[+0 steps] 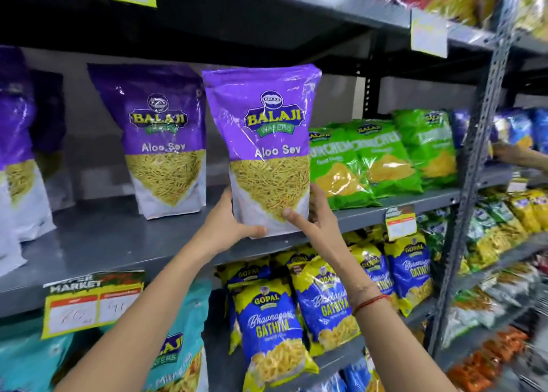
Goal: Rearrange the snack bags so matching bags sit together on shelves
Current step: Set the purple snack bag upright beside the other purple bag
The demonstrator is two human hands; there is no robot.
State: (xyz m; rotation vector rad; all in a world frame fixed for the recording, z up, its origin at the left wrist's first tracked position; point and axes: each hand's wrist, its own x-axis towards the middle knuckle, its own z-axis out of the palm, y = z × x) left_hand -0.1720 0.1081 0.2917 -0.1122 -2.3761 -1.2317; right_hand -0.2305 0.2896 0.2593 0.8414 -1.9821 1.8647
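Note:
A purple Aloo Sev bag (265,142) stands upright at the front of the grey middle shelf (118,243). My left hand (229,224) grips its lower left corner and my right hand (311,215) grips its lower right side, thumb across the front. A second Aloo Sev bag (161,142) stands farther back to the left, and another purple bag (17,160) is at the far left edge. Green snack bags (382,154) lean in a row just right of the held bag.
Blue-and-yellow Gathiya bags (275,326) and teal bags (175,350) fill the shelf below. A price tag (92,302) hangs on the shelf edge. A perforated upright post (474,166) separates the neighbouring rack, where another person's hand (516,154) reaches in.

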